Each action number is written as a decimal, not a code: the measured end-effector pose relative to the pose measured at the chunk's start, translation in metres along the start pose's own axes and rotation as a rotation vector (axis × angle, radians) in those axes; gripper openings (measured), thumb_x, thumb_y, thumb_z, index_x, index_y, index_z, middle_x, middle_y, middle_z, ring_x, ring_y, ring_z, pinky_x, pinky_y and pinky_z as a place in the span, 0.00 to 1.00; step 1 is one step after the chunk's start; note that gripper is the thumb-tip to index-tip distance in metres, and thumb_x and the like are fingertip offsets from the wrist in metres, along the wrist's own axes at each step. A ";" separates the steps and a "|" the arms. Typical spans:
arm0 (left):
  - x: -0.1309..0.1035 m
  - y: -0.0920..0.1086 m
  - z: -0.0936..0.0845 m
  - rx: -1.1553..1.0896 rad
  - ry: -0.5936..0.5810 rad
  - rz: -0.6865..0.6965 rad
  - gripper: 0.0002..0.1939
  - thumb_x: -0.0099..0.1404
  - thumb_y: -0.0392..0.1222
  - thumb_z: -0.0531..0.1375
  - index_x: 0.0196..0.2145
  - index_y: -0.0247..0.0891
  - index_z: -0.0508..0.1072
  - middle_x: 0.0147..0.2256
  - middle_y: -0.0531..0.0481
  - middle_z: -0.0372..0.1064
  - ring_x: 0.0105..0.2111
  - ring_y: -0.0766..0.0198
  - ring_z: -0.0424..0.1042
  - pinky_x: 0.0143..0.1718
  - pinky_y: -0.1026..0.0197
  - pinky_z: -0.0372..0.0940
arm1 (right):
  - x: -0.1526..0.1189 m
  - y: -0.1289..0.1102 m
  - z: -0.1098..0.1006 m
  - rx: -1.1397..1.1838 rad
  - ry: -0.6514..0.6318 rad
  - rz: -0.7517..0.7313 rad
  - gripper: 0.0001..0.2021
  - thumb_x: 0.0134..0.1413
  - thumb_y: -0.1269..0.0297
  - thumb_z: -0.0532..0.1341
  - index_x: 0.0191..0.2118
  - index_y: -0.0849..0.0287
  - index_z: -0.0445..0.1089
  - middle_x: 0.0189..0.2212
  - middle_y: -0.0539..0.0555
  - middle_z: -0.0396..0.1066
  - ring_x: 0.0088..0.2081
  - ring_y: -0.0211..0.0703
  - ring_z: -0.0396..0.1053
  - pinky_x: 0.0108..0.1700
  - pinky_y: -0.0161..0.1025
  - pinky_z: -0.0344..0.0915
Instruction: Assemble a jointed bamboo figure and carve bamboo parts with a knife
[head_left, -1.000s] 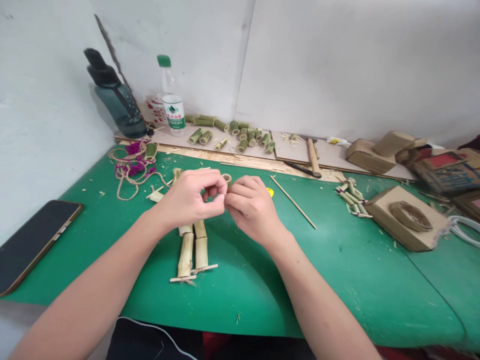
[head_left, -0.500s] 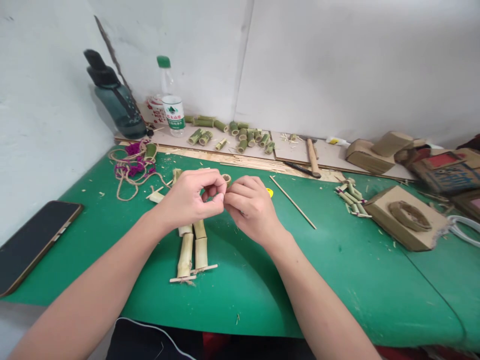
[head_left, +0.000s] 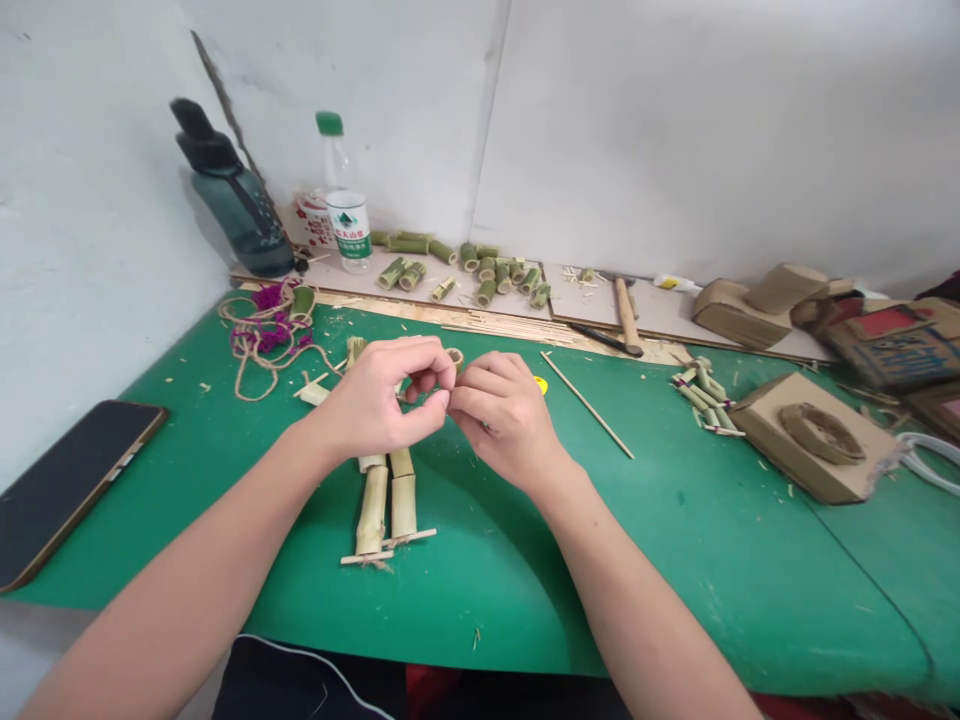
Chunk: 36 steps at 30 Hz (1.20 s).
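Fingertips meeting, my left hand (head_left: pixel 395 393) and my right hand (head_left: pixel 504 415) are both closed in a pinch over the middle of the table. Whatever lies between the fingers is hidden or too small to name. Below and behind them is a figure of strung bamboo pieces (head_left: pixel 371 508), partly covered by my left hand. Two legs of bamboo tube point toward me, each ending at a thin crosswise stick (head_left: pixel 367 558). A short bamboo ring (head_left: pixel 454 357) shows just beyond the fingers.
A thin stick (head_left: pixel 587 405) lies to the right, with a small bamboo bundle (head_left: pixel 703 396) and a cardboard block (head_left: pixel 795 440) past it. Twine (head_left: pixel 251 372), a phone (head_left: pixel 79 490) and bottles (head_left: pixel 349 225) are leftward. Cut bamboo tubes (head_left: pixel 486 292) and a hammer (head_left: pixel 625 315) line the back.
Both hands stay pinched together in nearly the same place. The left fingers have shifted very slightly; nothing else has visibly moved.
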<state>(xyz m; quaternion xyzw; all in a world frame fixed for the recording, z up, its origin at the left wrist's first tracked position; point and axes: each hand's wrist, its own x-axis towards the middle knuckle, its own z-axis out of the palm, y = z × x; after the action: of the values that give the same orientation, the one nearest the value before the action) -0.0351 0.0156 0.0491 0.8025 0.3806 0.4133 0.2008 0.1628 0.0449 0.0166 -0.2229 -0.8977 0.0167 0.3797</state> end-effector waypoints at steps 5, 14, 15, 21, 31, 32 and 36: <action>0.000 0.002 -0.001 0.004 -0.003 0.002 0.06 0.58 0.29 0.59 0.32 0.38 0.68 0.28 0.54 0.64 0.26 0.68 0.62 0.29 0.63 0.60 | 0.001 -0.001 0.000 0.003 0.003 0.000 0.12 0.70 0.70 0.58 0.34 0.55 0.74 0.32 0.50 0.77 0.40 0.42 0.67 0.47 0.44 0.59; -0.001 0.010 0.005 -0.020 0.068 0.053 0.07 0.58 0.29 0.59 0.32 0.39 0.66 0.28 0.54 0.62 0.27 0.67 0.61 0.29 0.61 0.60 | 0.003 -0.003 -0.002 -0.026 0.087 -0.006 0.12 0.68 0.71 0.59 0.32 0.53 0.74 0.29 0.51 0.75 0.39 0.43 0.70 0.45 0.44 0.62; -0.001 0.011 0.007 -0.023 0.089 0.066 0.07 0.58 0.29 0.59 0.32 0.39 0.66 0.29 0.53 0.62 0.28 0.67 0.61 0.28 0.61 0.60 | 0.003 -0.004 -0.002 -0.022 0.103 -0.006 0.12 0.68 0.71 0.59 0.32 0.53 0.74 0.29 0.51 0.75 0.39 0.44 0.70 0.45 0.44 0.62; -0.002 0.017 0.014 -0.051 0.184 0.143 0.08 0.57 0.29 0.59 0.33 0.40 0.66 0.29 0.53 0.62 0.28 0.67 0.60 0.27 0.61 0.59 | 0.002 -0.009 -0.001 0.068 0.182 -0.006 0.11 0.68 0.71 0.58 0.34 0.53 0.74 0.30 0.51 0.75 0.38 0.43 0.71 0.44 0.45 0.64; -0.004 0.021 0.017 -0.079 0.213 0.184 0.08 0.57 0.30 0.58 0.33 0.40 0.65 0.27 0.54 0.58 0.27 0.67 0.58 0.27 0.61 0.57 | 0.005 -0.016 -0.002 0.151 0.246 -0.039 0.11 0.66 0.73 0.58 0.33 0.54 0.73 0.28 0.51 0.75 0.36 0.41 0.71 0.43 0.44 0.64; -0.003 0.021 0.017 -0.089 0.218 0.185 0.08 0.56 0.30 0.58 0.33 0.40 0.66 0.27 0.54 0.59 0.27 0.67 0.58 0.27 0.61 0.57 | 0.005 -0.017 -0.002 0.148 0.250 -0.041 0.11 0.65 0.74 0.58 0.33 0.54 0.72 0.28 0.50 0.75 0.36 0.41 0.71 0.43 0.44 0.64; -0.003 0.018 0.014 -0.118 0.201 0.181 0.07 0.56 0.30 0.59 0.33 0.39 0.67 0.28 0.54 0.60 0.26 0.68 0.58 0.26 0.63 0.56 | 0.006 -0.017 -0.003 0.142 0.251 -0.056 0.08 0.61 0.74 0.60 0.32 0.55 0.70 0.29 0.50 0.74 0.35 0.41 0.70 0.43 0.44 0.64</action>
<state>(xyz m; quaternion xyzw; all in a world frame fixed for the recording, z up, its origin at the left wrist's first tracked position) -0.0172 0.0021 0.0512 0.7748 0.2999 0.5298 0.1704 0.1542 0.0314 0.0259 -0.1705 -0.8455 0.0417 0.5043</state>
